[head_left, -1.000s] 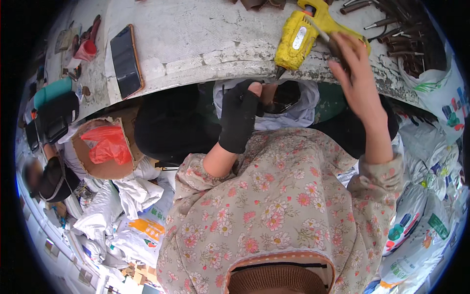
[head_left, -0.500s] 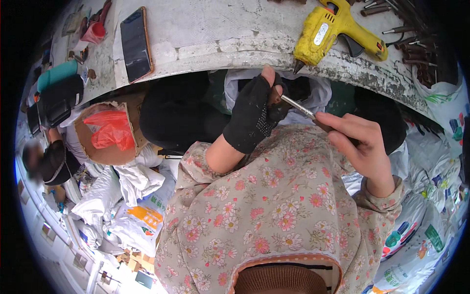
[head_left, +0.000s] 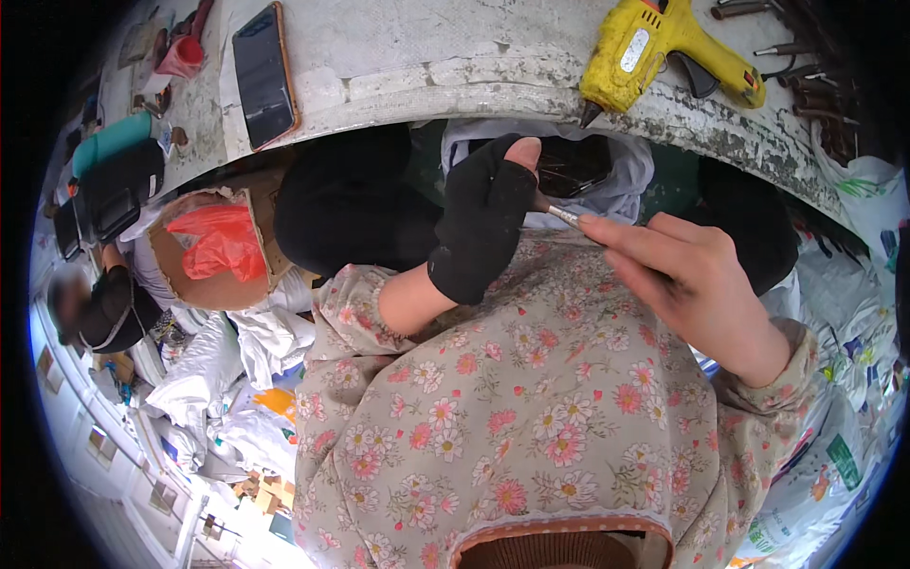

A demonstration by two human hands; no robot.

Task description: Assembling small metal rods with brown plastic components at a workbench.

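As I watch remotely, R hand (head_left: 682, 284) pinched on slim metal-ended tool (head_left: 566, 218), tool btwn hands nr bench (head_left: 417, 90) edge, gloved L hand (head_left: 483, 218) curled, can't tell how tight/on what.

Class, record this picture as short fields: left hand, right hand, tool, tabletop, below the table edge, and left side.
left hand: gloved in black, thumb tip bare, fingers curled; any contents hidden
right hand: bare, gripping a slim tool
tool: metal part visible, pointing toward left hand
tabletop: phone left, yellow glue gun right
below table edge: white plastic bag
left side: cardboard box containing red plastic bag
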